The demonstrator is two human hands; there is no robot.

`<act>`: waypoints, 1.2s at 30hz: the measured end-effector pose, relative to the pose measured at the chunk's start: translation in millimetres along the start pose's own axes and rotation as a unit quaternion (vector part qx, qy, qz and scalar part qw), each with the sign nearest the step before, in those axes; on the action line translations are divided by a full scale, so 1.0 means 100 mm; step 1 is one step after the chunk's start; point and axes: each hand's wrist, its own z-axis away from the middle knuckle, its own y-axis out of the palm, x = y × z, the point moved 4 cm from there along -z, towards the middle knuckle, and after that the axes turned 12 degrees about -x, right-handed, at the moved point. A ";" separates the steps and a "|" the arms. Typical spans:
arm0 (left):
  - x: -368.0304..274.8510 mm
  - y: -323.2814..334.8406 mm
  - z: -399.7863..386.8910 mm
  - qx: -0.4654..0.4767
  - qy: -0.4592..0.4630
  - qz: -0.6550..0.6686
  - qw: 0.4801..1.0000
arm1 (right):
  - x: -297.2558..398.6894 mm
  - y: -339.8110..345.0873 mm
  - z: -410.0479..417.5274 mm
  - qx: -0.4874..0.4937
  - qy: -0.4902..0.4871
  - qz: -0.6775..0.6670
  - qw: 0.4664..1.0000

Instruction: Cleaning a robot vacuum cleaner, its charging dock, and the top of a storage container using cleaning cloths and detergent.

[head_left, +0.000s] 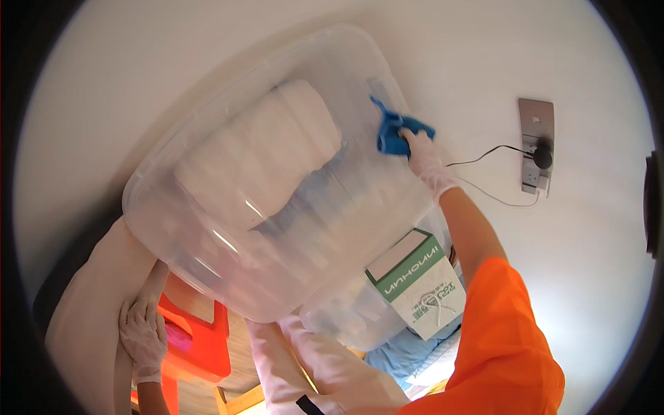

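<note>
A large translucent plastic storage box [358, 197] sits against the wall, with a pale folded bundle [259, 150] and blue fabric showing blurrily through its plastic. My right hand [423, 150], in a thin clear glove, grips a crumpled blue cloth [397, 136] at the box's right side. Part of the cloth hangs past my fingers over the plastic. Low on the left, my gloved left hand [142, 332] rests flat against the edge of a pale covered furniture piece [96, 306], with nothing visible in it.
A green and white paper bag [425, 290] with a string tie stands on a smaller translucent box [358, 311]. A wall socket panel [537, 148] at right has plugs and cables leading behind my right arm. Beside my left hand is a red plastic stool [207, 342]; blue bedding [397, 355] lies below the bag.
</note>
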 end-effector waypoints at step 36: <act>-0.20 -0.18 -0.09 -0.047 0.029 -0.053 0.997 | 2.78 0.56 3.39 0.097 -0.373 0.169 0.907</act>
